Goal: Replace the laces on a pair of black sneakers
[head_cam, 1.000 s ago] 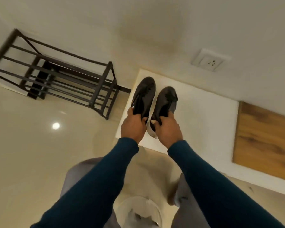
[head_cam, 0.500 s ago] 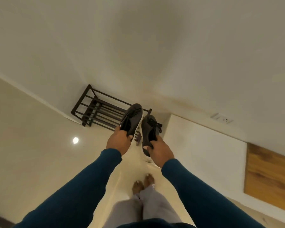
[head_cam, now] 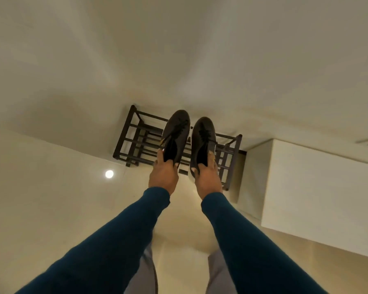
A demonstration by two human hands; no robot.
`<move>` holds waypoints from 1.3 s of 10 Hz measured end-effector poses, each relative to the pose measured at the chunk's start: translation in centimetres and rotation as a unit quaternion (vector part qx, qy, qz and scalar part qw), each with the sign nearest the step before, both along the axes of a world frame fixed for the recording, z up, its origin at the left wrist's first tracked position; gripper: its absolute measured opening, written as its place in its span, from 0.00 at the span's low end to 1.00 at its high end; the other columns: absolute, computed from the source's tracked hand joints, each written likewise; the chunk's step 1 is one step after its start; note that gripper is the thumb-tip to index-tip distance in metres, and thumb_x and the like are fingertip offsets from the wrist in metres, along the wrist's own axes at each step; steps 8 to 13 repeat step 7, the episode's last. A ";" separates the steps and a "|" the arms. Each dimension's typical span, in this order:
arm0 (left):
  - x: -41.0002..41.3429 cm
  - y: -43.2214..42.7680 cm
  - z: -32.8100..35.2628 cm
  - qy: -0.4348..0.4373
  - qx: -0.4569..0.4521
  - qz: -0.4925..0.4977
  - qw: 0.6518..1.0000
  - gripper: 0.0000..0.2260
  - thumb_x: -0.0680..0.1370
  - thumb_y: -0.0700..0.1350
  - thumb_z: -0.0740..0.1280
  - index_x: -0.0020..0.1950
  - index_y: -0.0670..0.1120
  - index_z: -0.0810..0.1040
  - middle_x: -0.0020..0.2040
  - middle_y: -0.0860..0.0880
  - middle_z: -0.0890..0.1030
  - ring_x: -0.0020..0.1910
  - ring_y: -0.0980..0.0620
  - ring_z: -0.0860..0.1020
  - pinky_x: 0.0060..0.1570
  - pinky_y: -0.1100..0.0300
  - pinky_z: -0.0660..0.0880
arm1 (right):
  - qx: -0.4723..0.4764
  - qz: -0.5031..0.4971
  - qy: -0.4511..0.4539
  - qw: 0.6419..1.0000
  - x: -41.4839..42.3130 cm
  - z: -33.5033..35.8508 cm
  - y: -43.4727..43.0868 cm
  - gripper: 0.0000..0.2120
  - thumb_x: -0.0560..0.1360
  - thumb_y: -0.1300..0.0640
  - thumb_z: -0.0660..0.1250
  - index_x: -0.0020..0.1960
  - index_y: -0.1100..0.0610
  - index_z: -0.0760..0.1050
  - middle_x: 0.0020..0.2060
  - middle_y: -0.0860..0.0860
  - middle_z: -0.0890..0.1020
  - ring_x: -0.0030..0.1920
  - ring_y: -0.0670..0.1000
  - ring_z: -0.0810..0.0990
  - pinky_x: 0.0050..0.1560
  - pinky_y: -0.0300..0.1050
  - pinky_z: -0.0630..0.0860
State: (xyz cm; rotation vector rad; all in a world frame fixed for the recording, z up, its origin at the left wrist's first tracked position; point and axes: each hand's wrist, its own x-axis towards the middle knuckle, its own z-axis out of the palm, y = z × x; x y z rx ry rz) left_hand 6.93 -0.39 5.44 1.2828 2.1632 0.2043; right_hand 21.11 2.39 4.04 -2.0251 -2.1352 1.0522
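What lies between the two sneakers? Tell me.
Nothing: the head view shows a narrow gap between left sneaker and right sneaker, with only the shoe rack behind showing through.

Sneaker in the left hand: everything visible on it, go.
The left sneaker is black, matte-looking, with dark laces threaded up its top and a thin pale sole edge. It is held in the air, toe pointing away, in front of the dark shoe rack. The left hand grips its heel, fingers curled over the collar. The right sneaker sits alongside, a narrow gap between them.
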 end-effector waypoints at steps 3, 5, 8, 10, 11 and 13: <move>-4.2 0.1 -12.3 0.023 -0.083 -0.143 0.986 0.15 0.83 0.45 0.60 0.70 0.44 0.68 0.80 0.39 0.43 0.75 0.37 0.62 0.64 0.45 0.74 | -0.055 -0.036 -0.043 0.997 -6.2 -10.9 -1.8 0.16 0.80 0.62 0.62 0.67 0.61 0.71 0.81 0.54 0.43 0.80 0.64 0.42 0.71 0.60 0.67; -4.3 -2.3 -2.9 0.115 -0.095 -0.270 0.951 0.25 0.84 0.52 0.58 0.79 0.45 0.59 0.81 0.39 0.51 0.79 0.37 0.54 0.75 0.42 0.60 | -0.063 -0.018 -0.073 0.995 -3.1 -0.3 -4.2 0.27 0.82 0.48 0.60 0.77 0.55 0.59 0.81 0.55 0.49 0.79 0.63 0.49 0.74 0.69 0.57; -0.9 -8.7 8.2 0.089 -0.080 -0.286 0.951 0.26 0.84 0.56 0.55 0.79 0.45 0.59 0.80 0.42 0.59 0.79 0.42 0.56 0.75 0.45 0.59 | -0.051 -0.006 -0.127 0.991 2.7 9.6 -10.9 0.30 0.82 0.41 0.54 0.79 0.55 0.57 0.81 0.56 0.52 0.80 0.61 0.50 0.76 0.67 0.50; -0.9 -8.7 8.2 0.089 -0.080 -0.286 0.951 0.26 0.84 0.56 0.55 0.79 0.45 0.59 0.80 0.42 0.59 0.79 0.42 0.56 0.75 0.45 0.59 | -0.051 -0.006 -0.127 0.991 2.7 9.6 -10.9 0.30 0.82 0.41 0.54 0.79 0.55 0.57 0.81 0.56 0.52 0.80 0.61 0.50 0.76 0.67 0.50; -0.9 -8.7 8.2 0.089 -0.080 -0.286 0.951 0.26 0.84 0.56 0.55 0.79 0.45 0.59 0.80 0.42 0.59 0.79 0.42 0.56 0.75 0.45 0.59 | -0.051 -0.006 -0.127 0.991 2.7 9.6 -10.9 0.30 0.82 0.41 0.54 0.79 0.55 0.57 0.81 0.56 0.52 0.80 0.61 0.50 0.76 0.67 0.50; -0.9 -8.7 8.2 0.089 -0.080 -0.286 0.951 0.26 0.84 0.56 0.55 0.79 0.45 0.59 0.80 0.42 0.59 0.79 0.42 0.56 0.75 0.45 0.59 | -0.051 -0.006 -0.127 0.991 2.7 9.6 -10.9 0.30 0.82 0.41 0.54 0.79 0.55 0.57 0.81 0.56 0.52 0.80 0.61 0.50 0.76 0.67 0.50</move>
